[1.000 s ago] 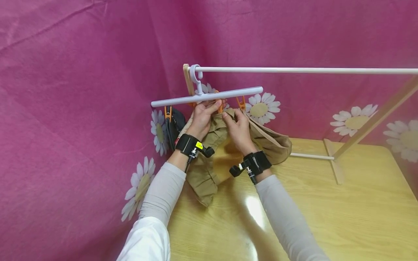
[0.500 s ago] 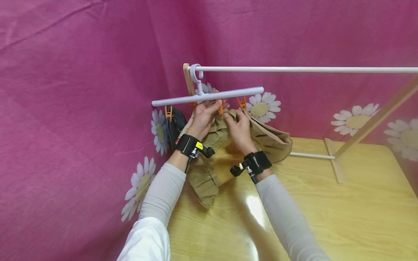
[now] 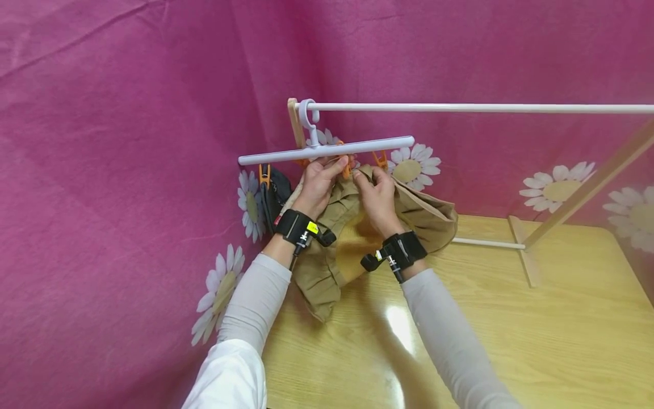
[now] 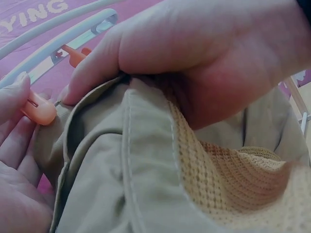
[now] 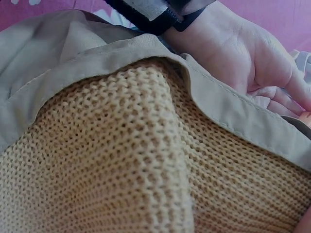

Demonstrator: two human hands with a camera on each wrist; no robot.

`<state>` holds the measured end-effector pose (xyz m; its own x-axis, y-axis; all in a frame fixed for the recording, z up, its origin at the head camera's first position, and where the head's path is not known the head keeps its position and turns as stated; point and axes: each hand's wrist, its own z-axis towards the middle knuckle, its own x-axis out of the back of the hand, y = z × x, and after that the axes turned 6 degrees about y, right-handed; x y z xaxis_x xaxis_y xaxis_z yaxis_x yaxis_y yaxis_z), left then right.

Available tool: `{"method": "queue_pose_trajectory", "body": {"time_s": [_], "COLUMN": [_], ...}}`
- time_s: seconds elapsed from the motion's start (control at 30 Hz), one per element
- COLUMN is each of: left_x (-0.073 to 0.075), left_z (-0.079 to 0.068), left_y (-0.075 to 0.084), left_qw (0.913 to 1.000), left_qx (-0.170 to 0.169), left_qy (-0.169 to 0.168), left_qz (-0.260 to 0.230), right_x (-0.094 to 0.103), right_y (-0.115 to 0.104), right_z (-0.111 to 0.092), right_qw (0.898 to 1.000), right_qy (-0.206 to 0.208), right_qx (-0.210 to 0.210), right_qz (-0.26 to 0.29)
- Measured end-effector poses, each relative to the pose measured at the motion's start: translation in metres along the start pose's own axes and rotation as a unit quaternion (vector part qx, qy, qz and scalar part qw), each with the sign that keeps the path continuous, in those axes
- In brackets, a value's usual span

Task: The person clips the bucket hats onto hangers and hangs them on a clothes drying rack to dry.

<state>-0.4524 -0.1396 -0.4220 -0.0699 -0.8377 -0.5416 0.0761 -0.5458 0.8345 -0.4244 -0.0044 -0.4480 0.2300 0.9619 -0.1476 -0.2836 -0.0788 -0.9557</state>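
Note:
My left hand (image 3: 318,184) pinches an orange clip (image 3: 347,168) below the bar of a white hanger (image 3: 327,151). That clip (image 4: 40,109) is at the upper edge of a khaki cloth item (image 3: 318,284); whether it bites on the cloth I cannot tell. Just to the right, my right hand (image 3: 377,196) pinches the item's edge between thumb and fingers. Its inside has a tan knitted panel (image 5: 112,145). A second orange clip (image 3: 380,159) hangs from the bar behind my right hand. In the right wrist view my left hand (image 5: 243,53) shows beyond the cloth.
The hanger hooks on a white rail (image 3: 460,108) of a wooden-legged rack (image 3: 587,182). A dark item (image 3: 276,193) hangs from another orange clip (image 3: 264,176) at the left. Below is a wooden table (image 3: 490,318); a pink flowered cloth (image 3: 128,170) stands around it.
My right hand has shifted slightly right and up with the khaki edge, away from the clip. My left hand stays at the clip, and the hanger has barely moved.

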Motion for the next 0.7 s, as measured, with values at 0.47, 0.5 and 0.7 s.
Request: {"method": "queue_pose_trajectory", "body": {"time_s": [0.47,0.5,0.7], "left_x": [0.005,0.006,0.010], "left_z": [0.001,0.001,0.004], "left_y": [0.004,0.004,0.005], "left_qw": [0.9986,0.9985,0.9968], "left_qx": [-0.001,-0.002,-0.005], "left_qy": [-0.006,-0.007,-0.013], "left_qz": [0.052,0.055,0.079], "right_x": [0.003,0.003,0.001], "right_y": [-0.028,-0.024,-0.002], "right_z": [-0.005,-0.003,0.005], "right_qw": [0.999,0.998,0.998], "right_qy": [-0.040,-0.044,-0.051], "right_qx": [-0.004,-0.002,-0.003], "right_qz": [0.033,0.035,0.038]}}
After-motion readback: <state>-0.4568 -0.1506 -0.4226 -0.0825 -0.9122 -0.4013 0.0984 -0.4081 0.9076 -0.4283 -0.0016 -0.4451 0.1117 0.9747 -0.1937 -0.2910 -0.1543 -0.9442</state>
